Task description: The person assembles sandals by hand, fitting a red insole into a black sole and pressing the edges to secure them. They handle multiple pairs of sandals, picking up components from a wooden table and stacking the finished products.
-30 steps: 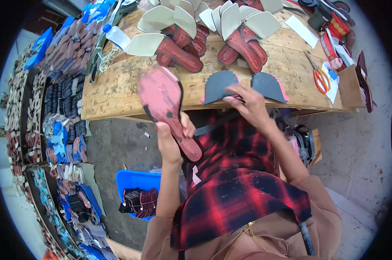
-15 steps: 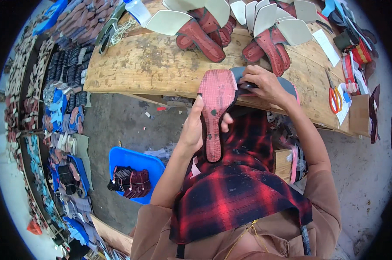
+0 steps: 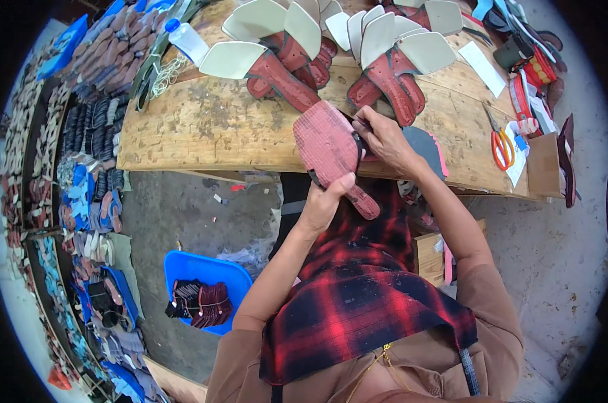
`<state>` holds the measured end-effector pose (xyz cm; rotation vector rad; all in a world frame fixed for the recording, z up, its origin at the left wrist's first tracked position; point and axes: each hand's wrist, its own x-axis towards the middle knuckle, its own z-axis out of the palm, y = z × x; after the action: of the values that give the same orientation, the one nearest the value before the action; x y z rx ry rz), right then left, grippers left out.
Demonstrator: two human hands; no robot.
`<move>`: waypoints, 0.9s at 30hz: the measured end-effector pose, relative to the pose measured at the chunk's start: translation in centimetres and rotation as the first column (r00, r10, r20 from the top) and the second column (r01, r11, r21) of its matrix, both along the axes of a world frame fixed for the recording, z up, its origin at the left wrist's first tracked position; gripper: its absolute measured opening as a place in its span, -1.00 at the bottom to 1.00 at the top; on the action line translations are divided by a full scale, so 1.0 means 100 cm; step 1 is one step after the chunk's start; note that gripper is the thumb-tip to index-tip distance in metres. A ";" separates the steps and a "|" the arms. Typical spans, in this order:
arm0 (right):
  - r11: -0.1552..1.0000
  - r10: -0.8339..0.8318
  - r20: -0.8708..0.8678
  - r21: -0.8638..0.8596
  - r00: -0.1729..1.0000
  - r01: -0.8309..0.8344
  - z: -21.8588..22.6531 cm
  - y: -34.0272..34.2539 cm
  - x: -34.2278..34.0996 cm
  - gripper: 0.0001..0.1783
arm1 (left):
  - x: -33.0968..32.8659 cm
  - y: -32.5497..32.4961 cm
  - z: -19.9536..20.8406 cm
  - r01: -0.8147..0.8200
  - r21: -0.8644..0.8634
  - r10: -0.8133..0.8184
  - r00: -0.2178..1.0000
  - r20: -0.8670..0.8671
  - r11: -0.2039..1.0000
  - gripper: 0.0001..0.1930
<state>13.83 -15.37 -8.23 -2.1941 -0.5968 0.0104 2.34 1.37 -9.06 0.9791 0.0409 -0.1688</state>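
Note:
My left hand [image 3: 323, 205] is closed around the narrow part of a pink-red, grid-textured sandal insole [image 3: 325, 142] with a dark edge. The insole slants, its broad end over the table's front edge and its narrow end pointing down toward my apron. At the broad end's right edge, my right hand [image 3: 386, 140] has its fingers bent together by a small black piece; what they grip is mostly hidden. Beside the right hand, a dark grey sole [image 3: 421, 149] with a pink rim lies on the wooden table [image 3: 203, 127].
Red sandal pieces [image 3: 391, 84] with cream panels stand along the back, near a blue-capped bottle [image 3: 186, 41]. Orange-handled scissors [image 3: 501, 149] and a cardboard box [image 3: 544, 164] are at right. On the floor, a blue bin [image 3: 206, 258] holds bundled pieces. Racks of soles line the left.
The insole has tilted from nearly upright, its narrow end swinging right. My left hand has shifted lower and right relative to the table; my right hand now meets the insole's edge.

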 end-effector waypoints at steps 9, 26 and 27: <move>0.846 -0.489 0.429 0.445 0.760 0.293 0.055 0.004 -0.041 -0.89 | 0.010 0.011 -0.011 0.027 0.065 -0.025 0.999 -0.042 0.998 -0.76; 0.380 -0.126 -0.642 0.673 0.756 0.635 0.037 -0.009 -0.116 -0.81 | -0.030 0.045 0.020 0.008 -0.394 -0.014 1.000 -0.011 0.919 -0.49; 0.408 -0.078 -0.665 0.659 0.743 0.632 0.045 -0.017 -0.118 -0.81 | -0.037 0.055 0.014 -0.035 -0.531 0.066 0.997 0.039 0.847 -0.44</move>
<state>2.06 -17.07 -3.75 -1.1368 0.2617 0.0760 -1.40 6.90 -7.70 0.4245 -0.0318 -0.0942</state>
